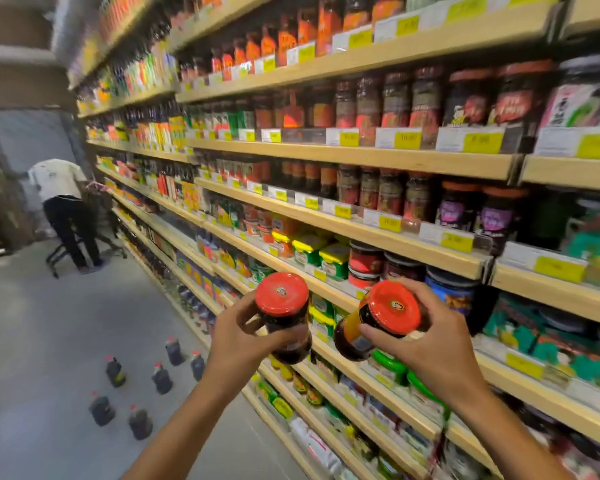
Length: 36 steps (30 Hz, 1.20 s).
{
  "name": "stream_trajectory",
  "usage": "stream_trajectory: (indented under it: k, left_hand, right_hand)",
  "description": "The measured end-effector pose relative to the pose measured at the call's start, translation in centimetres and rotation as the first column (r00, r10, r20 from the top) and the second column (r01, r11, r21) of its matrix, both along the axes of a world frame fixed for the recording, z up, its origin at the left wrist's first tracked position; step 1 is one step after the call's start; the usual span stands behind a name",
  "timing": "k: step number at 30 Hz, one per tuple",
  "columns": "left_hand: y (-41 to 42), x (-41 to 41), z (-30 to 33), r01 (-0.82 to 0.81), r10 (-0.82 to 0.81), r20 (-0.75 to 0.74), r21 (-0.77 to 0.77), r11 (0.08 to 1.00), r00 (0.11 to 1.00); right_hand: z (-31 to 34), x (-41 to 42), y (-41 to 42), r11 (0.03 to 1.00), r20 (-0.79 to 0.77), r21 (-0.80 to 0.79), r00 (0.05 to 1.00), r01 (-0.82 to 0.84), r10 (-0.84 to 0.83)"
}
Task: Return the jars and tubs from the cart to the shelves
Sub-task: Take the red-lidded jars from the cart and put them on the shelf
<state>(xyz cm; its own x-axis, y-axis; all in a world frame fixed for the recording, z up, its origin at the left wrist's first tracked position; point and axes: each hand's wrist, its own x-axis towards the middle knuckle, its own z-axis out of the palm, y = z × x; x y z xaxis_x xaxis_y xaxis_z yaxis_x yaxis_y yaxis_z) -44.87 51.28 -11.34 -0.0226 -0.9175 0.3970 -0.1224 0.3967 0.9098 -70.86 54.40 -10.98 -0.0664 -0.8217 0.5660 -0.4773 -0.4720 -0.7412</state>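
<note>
Hands left [236, 344] and right [426, 344] each grip a red-lidded jar [284, 320] round its body.

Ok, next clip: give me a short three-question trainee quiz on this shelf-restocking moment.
1. True or false: each hand holds a red-lidded jar.
2. Which jar is tilted more? A) the left jar B) the right jar
3. What stands on the floor, left of the shelves?

Key
1. True: the left hand grips the left jar, and the right hand grips the right jar.
2. B: it leans with its lid toward the camera.
3. Dark bottles, standing in a loose group on the floor beside the shelves.
</note>
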Motion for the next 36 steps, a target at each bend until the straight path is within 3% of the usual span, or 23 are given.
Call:
stream_trajectory:
  k: [13,28,36]
  left_hand:
    - [-15.0,1.2,1.0,0.063,-0.066,-0.034,-0.098,0.993,0.997]
    - [-33.8,14.4,5.1,0.307,-0.317,-0.034,-0.171,0.936,0.948]
    - [-42.1,15.9,6.8,0.381,-0.398,-0.02,-0.254,0.889,0.917]
  right_hand:
    - [1.6,2.1,-14.0,0.999,0.017,-0.019,0.999,0.037,-0.037]
    - [5.1,16.0,-26.8,0.945,0.016,-0.126,0.953,0.301,-0.302]
    - [6.1,20.0,-32.3,0.902,0.043,-0.171,0.918,0.396,-0.395]
